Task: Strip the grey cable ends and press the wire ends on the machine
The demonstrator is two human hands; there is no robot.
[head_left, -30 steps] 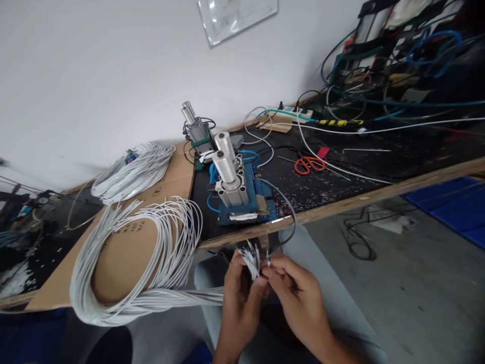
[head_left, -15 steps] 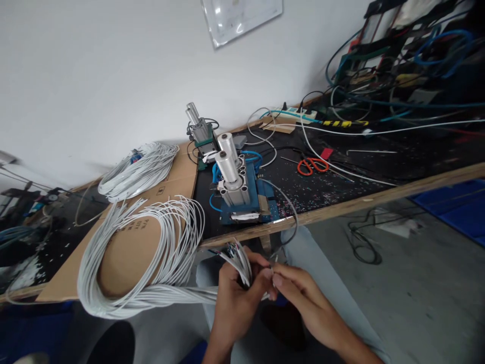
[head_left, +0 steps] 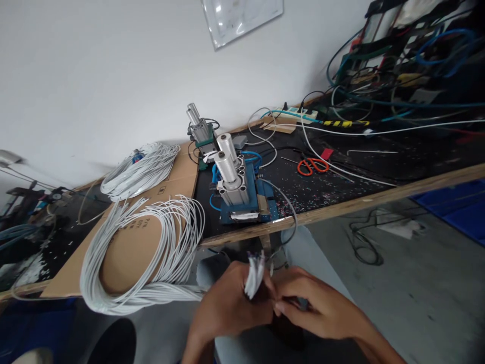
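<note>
My left hand [head_left: 231, 301] is wrapped round a bundle of white cable ends [head_left: 254, 275], which stick up past the fingers with dark and coloured tips. From this hand the cables run left into a big loose coil of white cables [head_left: 91, 273] on the cardboard. My right hand [head_left: 308, 298] meets the left fingertips over my lap, thumb and fingers pinched together. What the pinch holds is too small and blurred to make out.
A pneumatic press [head_left: 235, 187] with two silver cylinders stands at the table's front edge, with a second press [head_left: 200, 131] behind. Orange-handled scissors [head_left: 312, 166] lie to the right. Another cable coil [head_left: 142, 169] rests on the cardboard [head_left: 71, 258]. Loose cables cross the table.
My left hand has turned, so the cable ends point more upright and the back of the hand shows. My right hand has shifted slightly right, its fingers more curled.
</note>
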